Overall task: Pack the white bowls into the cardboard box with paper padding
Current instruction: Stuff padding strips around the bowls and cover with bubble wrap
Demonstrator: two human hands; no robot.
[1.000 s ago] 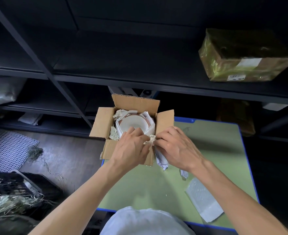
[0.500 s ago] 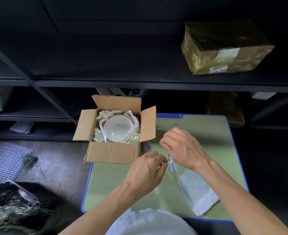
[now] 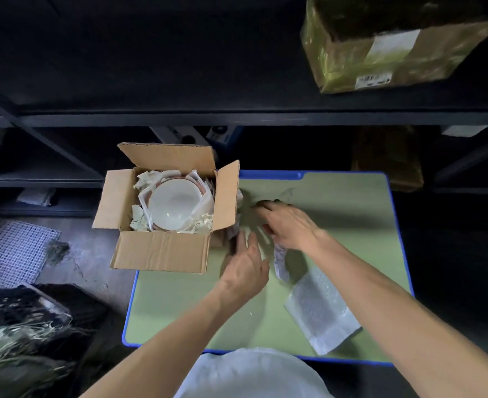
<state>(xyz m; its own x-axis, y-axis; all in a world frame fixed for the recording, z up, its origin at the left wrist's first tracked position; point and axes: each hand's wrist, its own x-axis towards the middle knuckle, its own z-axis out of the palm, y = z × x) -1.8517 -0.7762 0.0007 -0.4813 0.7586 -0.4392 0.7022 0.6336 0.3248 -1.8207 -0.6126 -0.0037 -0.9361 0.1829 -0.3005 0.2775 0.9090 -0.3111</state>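
An open cardboard box (image 3: 162, 254) stands on the left end of the green table (image 3: 352, 225), partly over its edge. Inside lies a white bowl (image 3: 174, 206), mouth up, with crumpled paper padding (image 3: 198, 225) packed around it. My left hand (image 3: 247, 268) hovers just right of the box with its fingers stretched out, blurred, holding nothing. My right hand (image 3: 290, 225) is beside it over the table, fingers curled on a strip of white paper (image 3: 279, 261) that hangs below the palm.
A bubble-wrap pouch (image 3: 321, 314) lies on the table near its front edge. A taped parcel (image 3: 392, 44) sits on the dark shelf above. A mesh mat (image 3: 13, 251) and a black crate with straw (image 3: 21, 326) are on the floor at left.
Both hands have left the box and moved right onto the table. The right hand brought the paper strip along. The bowl and padding now show uncovered in the box.
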